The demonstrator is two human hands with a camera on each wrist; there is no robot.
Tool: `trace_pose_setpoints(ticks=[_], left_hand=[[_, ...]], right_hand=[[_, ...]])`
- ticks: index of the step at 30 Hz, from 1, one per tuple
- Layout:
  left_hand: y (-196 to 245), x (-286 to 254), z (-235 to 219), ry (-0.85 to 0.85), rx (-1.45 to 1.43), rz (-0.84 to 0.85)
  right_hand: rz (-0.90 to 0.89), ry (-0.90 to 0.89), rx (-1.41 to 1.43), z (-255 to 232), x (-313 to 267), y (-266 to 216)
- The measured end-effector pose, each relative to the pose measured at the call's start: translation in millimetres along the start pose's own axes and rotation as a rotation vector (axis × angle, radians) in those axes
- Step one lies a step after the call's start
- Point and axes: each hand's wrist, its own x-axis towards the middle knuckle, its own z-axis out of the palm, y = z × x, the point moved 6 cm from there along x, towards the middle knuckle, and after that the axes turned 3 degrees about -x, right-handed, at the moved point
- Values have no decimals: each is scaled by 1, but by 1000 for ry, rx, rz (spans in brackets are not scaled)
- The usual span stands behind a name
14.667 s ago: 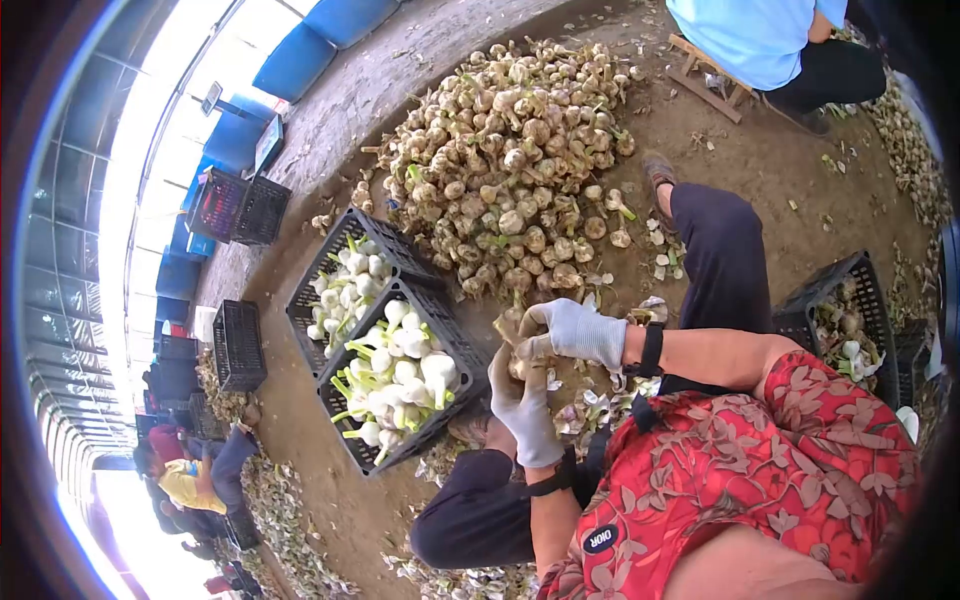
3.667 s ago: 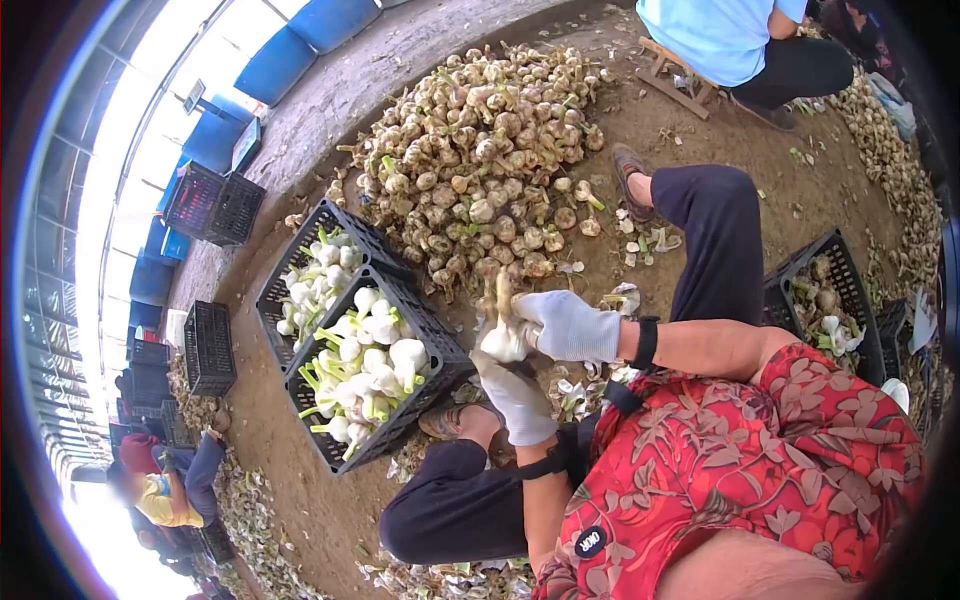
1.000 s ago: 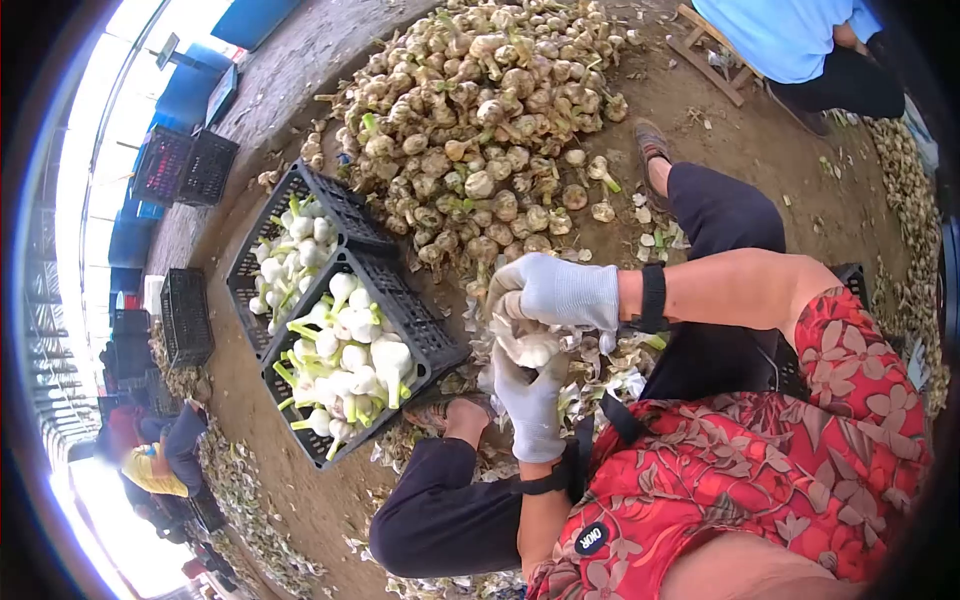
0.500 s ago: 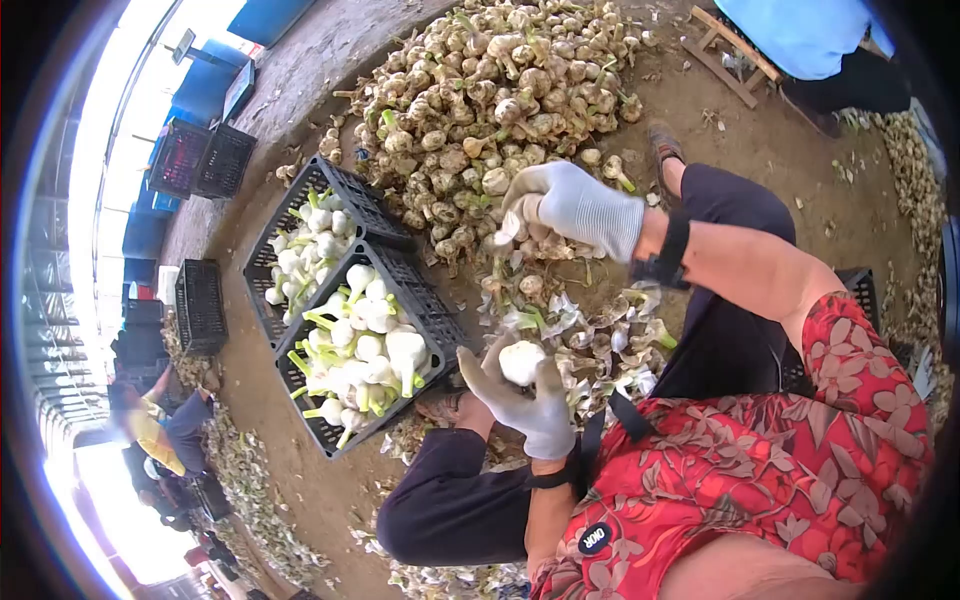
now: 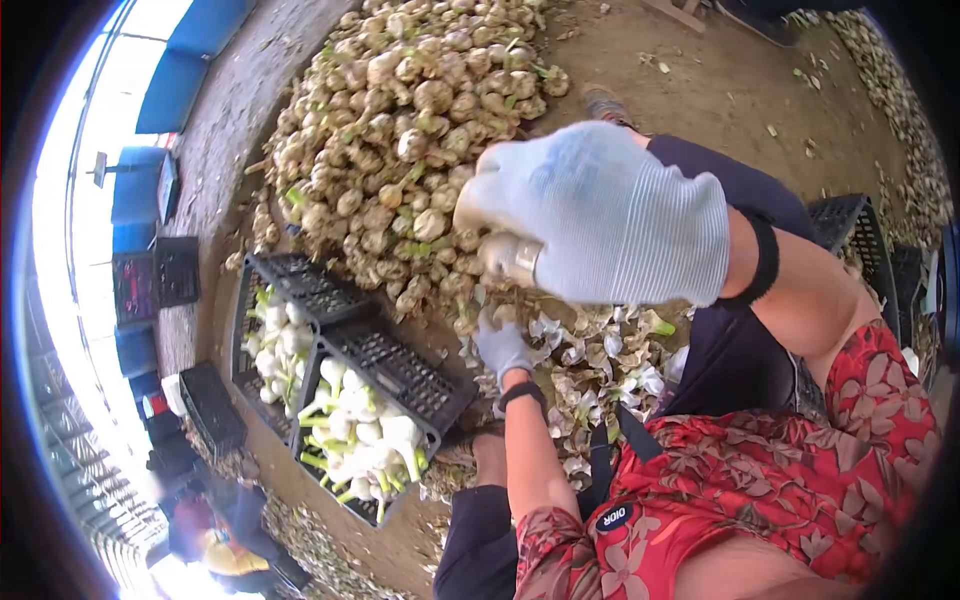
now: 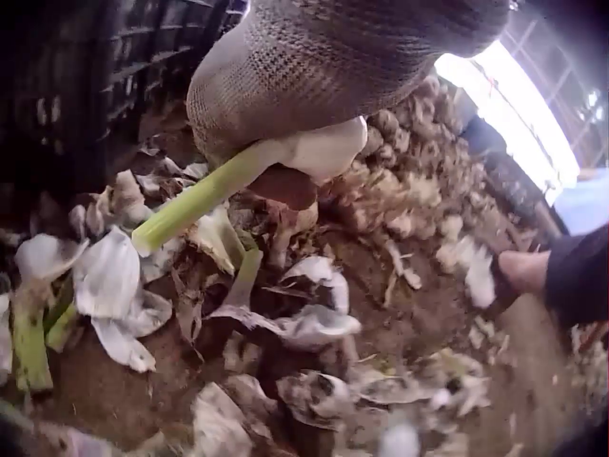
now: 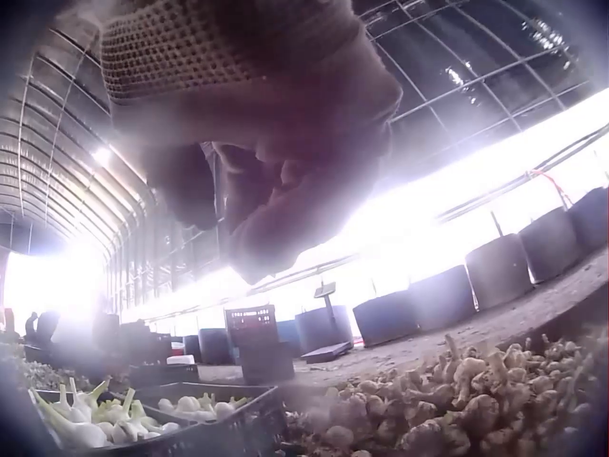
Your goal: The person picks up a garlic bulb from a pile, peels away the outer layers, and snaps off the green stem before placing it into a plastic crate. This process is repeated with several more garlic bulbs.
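The gloved right hand (image 5: 600, 215) is raised close to the head camera, its fingers curled. In the right wrist view, the right hand (image 7: 257, 124) shows bent fingers with no object visible in them. Lower down, the gloved left hand (image 5: 502, 348) is beside the peelings. The left wrist view shows the left hand (image 6: 324, 71) gripping a white garlic bulb (image 6: 333, 149) whose green stem (image 6: 195, 202) sticks out below the fingers. A black crate (image 5: 400, 375) of white garlic with green stems stands to the left of that hand.
A big heap of unpeeled garlic (image 5: 400, 130) lies beyond the hands. Loose peelings (image 5: 610, 370) cover the ground near the knees. Another crate (image 5: 850, 225) stands at the right; stacked crates (image 5: 175, 272) and blue containers (image 5: 175, 95) are farther left.
The right hand has risen toward the camera, and the pale peel at its fingers is no longer visible. The left hand has moved up and away, turning from an open-palmed hold. The view has shifted.
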Motion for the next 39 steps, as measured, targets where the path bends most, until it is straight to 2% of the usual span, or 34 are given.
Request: trace_pose_setpoints(ticks=[1,2,4,5,8,9,10,12,16,18,19,22,23,26,27,30,31,34,35,39], left_hand=[[2,8,8,-43,194,11],[-28,35,37,-118,449,102],[-28,33,38,-93,404,-8],[-22,31,35,-123,590,85],[-5,7,10,-65,-670,-233],[3,-9,0,-65,-941,-389],[-6,-18,-12,-259,-869,-250],[21,-56,-40,-243,-1186,-375],[80,-119,-85,-178,-1250,-180],[117,-148,-102,-206,-1297,-173],[141,-160,-109,-285,-1510,-193],[149,-185,-126,-254,-1420,-6],[146,-188,-130,-211,-1298,86],[149,-188,-141,44,-1045,267],[156,-193,-147,106,-1047,249],[160,-191,-154,262,-800,377],[160,-194,-153,214,-875,321],[164,-194,-149,60,-1119,249],[163,-194,-148,40,-1141,243],[160,-192,-142,49,-1087,245]], right_hand=[[30,-55,-46,0,-1,1],[22,-81,-41,4,0,2],[-6,-129,-26,12,2,2],[-34,-99,-9,13,2,0],[-95,-20,15,23,-2,-4],[-116,22,38,27,-2,-8],[-131,-10,39,36,-4,-13],[-180,-72,38,56,-12,-25],[-184,-330,108,98,-28,-48],[-109,-322,277,112,-35,-53],[-104,-285,381,112,-36,-56],[71,-368,709,120,-40,-57],[186,-441,804,127,-40,-54],[320,-558,1172,136,-49,-61],[230,-472,1176,135,-47,-64],[115,-392,990,123,-47,-68],[95,-361,956,120,-45,-68],[194,-471,1230,131,-46,-63],[155,-465,1217,129,-45,-63],[228,-577,1222,117,-46,-58]])
